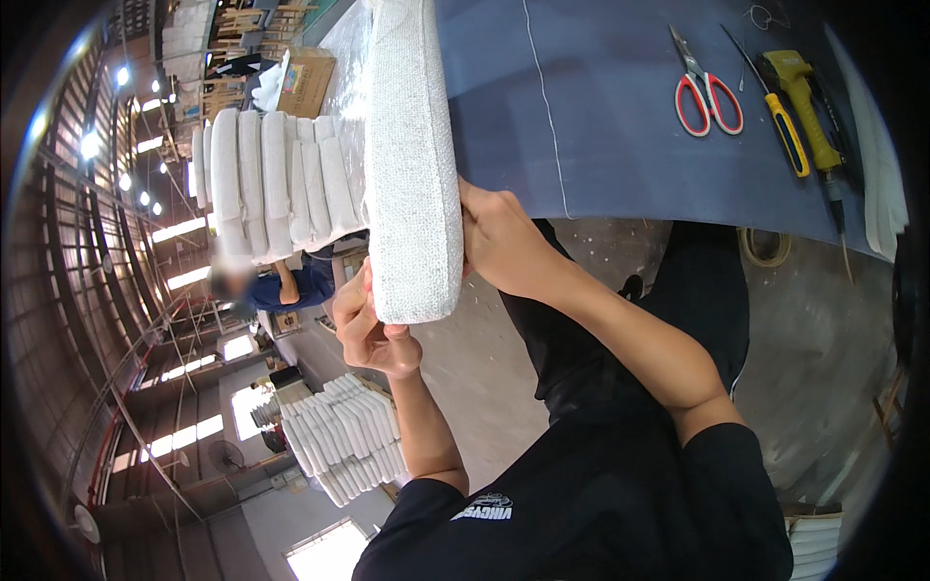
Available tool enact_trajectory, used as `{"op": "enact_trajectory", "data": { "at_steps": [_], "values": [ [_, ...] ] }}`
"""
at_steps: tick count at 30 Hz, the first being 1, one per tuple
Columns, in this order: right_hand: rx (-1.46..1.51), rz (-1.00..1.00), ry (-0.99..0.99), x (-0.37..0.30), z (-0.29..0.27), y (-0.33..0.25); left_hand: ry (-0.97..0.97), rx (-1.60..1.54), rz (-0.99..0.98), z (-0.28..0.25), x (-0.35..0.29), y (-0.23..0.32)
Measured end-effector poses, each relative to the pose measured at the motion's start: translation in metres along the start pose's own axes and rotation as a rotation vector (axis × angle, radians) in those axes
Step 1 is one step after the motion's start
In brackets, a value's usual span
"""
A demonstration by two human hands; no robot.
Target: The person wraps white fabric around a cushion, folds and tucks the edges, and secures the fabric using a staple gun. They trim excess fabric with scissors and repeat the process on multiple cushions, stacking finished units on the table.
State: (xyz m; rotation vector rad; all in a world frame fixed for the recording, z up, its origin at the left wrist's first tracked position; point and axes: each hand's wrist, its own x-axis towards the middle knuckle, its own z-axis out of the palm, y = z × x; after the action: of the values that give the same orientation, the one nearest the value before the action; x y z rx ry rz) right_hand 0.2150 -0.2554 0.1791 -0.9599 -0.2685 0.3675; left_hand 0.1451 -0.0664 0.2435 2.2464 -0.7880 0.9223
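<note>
A thick cushion (415, 174) covered in off-white woven fabric stands on its narrow side, reaching past the edge of the grey-blue table toward me. My left hand (376, 334) is closed at its near left corner, fingers curled against the cover and thumb under the lower end. On the opposite side, my right hand (504, 242) presses in with bent fingers near the same end; its fingertips are partly hidden by the cushion. Clear plastic film (351, 77) shows along the cushion's left side.
Scissors (707, 92), a yellow-handled screwdriver (787, 134) and a yellow-green pistol-shaped tool (812, 107) with a hose lie on the table (620, 165) at right. White thread (548, 107) crosses it. Left are stacked cushions (276, 184), a carton (308, 82) and another person (276, 289).
</note>
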Motion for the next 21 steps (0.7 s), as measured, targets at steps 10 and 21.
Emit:
{"op": "enact_trajectory", "data": {
  "at_steps": [10, 21],
  "values": [
    [0.145, -0.085, 0.362, 0.007, 0.015, 0.033, 0.042, -0.013, 0.052, 0.019, -0.013, 0.006],
    [0.179, -0.086, 0.304, 0.009, -0.005, 0.035, -0.001, -0.086, 0.138, 0.041, -0.016, -0.004]
  ]
}}
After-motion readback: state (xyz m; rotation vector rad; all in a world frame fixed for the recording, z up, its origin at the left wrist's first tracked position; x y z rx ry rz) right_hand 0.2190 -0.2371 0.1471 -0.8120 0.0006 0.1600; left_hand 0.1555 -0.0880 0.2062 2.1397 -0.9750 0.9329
